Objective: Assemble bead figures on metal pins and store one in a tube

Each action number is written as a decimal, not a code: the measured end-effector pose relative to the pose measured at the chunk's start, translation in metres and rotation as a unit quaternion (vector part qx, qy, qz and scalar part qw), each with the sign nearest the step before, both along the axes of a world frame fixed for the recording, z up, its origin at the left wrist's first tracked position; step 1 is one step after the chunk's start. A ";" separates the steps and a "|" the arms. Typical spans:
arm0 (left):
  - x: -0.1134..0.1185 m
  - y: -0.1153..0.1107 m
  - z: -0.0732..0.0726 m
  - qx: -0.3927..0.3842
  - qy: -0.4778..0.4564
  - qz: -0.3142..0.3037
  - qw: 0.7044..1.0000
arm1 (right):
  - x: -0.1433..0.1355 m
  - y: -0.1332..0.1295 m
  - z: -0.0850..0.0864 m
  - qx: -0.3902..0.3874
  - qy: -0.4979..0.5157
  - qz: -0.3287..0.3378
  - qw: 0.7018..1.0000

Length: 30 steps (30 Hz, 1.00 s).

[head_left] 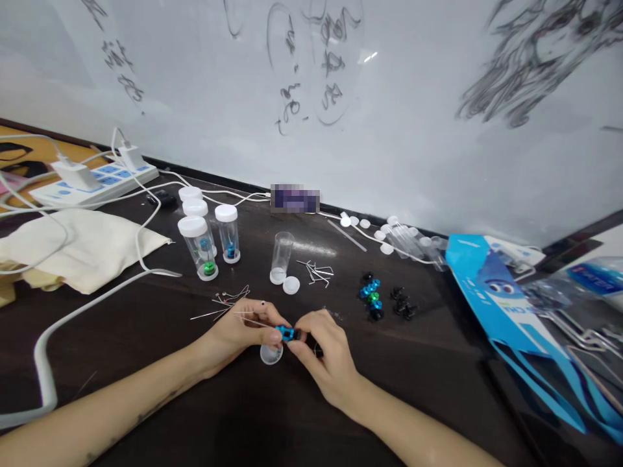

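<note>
Between the fingertips of both hands is a small blue part (285, 333) with a dark piece at its right end. My left hand (248, 324) pinches its left side, and a thin wire sticks out to the left across these fingers. My right hand (325, 347) is closed at the dark right end. Just under the hands lies a small round clear dish (271, 353), partly hidden. An uncapped clear tube (283, 254) stands beyond them beside a white cap (291, 285). Bent metal pieces (318, 274) lie right of it, thin wires (228, 299) to the left.
Capped tubes (193, 227) stand at the back left. Blue, green and black parts (372, 296) and black pieces (403, 303) lie to the right, near a blue bag (491, 285). Clear tubes (406, 240), cables and a power strip (104, 181) line the back.
</note>
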<state>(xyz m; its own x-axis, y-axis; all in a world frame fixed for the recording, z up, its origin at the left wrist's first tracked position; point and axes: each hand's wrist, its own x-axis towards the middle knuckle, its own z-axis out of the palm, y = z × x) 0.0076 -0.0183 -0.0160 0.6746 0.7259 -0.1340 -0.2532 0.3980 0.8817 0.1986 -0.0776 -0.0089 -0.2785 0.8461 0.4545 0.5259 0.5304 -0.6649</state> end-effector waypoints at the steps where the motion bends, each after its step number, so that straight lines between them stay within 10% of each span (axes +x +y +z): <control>1: 0.000 0.000 -0.001 -0.001 0.002 -0.004 1.000 | 0.000 0.000 0.000 -0.006 -0.006 0.004 1.000; 30: -0.001 0.001 -0.002 0.007 0.007 0.008 1.000 | 0.000 -0.003 0.001 -0.007 0.013 -0.020 1.000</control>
